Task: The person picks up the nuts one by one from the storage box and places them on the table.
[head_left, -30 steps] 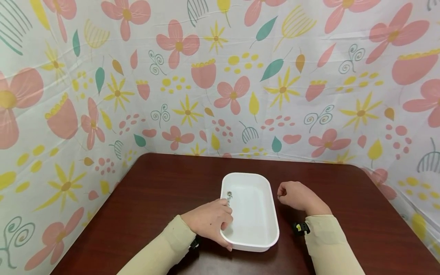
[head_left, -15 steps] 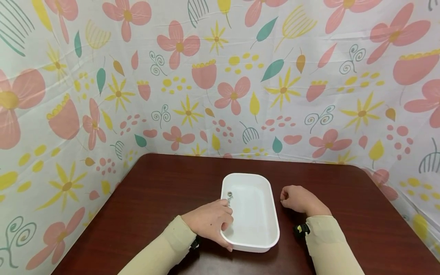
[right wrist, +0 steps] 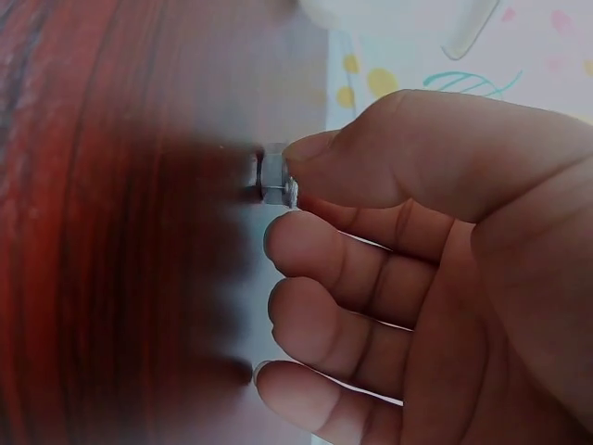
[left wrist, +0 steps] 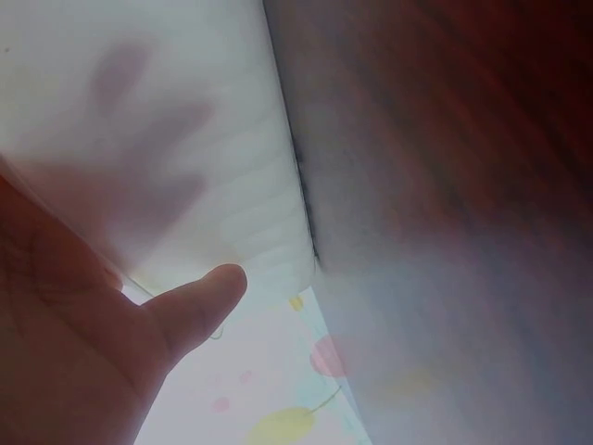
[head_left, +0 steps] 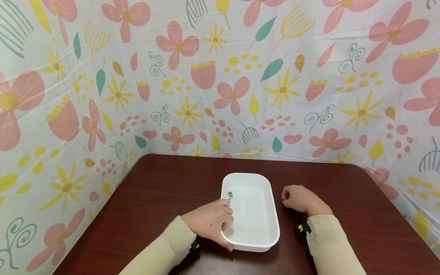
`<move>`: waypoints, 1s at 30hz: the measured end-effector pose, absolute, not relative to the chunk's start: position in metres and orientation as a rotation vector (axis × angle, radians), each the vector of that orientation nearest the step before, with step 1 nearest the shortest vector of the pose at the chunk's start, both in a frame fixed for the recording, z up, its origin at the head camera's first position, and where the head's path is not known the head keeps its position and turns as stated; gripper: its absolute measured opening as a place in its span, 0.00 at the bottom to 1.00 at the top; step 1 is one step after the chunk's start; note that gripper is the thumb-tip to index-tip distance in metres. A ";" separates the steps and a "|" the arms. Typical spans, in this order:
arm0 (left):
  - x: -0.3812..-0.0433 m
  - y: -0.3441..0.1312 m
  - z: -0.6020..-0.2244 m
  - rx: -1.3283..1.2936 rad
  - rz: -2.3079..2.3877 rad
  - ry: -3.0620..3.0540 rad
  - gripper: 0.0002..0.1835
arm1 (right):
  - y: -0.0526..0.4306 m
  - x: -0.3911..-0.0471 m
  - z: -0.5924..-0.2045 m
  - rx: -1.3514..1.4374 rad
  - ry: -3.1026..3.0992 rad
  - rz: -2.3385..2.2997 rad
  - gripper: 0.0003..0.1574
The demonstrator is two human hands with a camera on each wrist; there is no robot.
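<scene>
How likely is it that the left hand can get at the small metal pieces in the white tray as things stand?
Probably yes: the left hand is curled over the left side of the white tray, right beside the small metal pieces, with nothing visible between, though it may need to loosen its grip.

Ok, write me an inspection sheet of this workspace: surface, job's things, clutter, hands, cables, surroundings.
Surface: dark reddish-brown wood-look table, with a sheen near the front.
Job's things: white, rounded-rectangular, plastic-looking tray, upright; small silvery metal parts inside along its left wall, too small to identify; small silvery hexagonal metal piece outside it.
Clutter: nothing seen.
Left hand: grips the tray's left rim near the front.
Right hand: pinches the hexagonal piece, right of the tray.
Cables: nothing seen.
Surroundings: white fabric with pink, yellow and teal floral print, behind and left.
</scene>
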State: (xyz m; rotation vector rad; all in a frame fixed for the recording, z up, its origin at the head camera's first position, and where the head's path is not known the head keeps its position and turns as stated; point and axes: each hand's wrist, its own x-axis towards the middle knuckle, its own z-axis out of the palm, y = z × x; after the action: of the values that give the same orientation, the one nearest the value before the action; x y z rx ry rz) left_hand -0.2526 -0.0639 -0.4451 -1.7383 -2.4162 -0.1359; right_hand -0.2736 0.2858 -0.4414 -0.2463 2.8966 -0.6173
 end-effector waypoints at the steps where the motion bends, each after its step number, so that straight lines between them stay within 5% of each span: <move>1: -0.253 -0.064 -0.445 -1.737 -0.137 -2.420 0.34 | 0.286 -0.273 -0.441 -0.243 2.897 -0.619 0.03; 30: -0.252 -0.062 -0.446 -1.734 -0.139 -2.447 0.34 | 0.266 -0.252 -0.393 -0.334 2.987 -0.618 0.03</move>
State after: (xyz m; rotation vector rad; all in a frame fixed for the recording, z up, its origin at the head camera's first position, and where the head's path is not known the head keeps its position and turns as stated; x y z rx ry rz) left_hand -0.2520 -0.0624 -0.4456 -1.7343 -2.4470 -0.1386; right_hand -0.2522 0.2660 -0.3935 -0.3339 2.9867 -0.6179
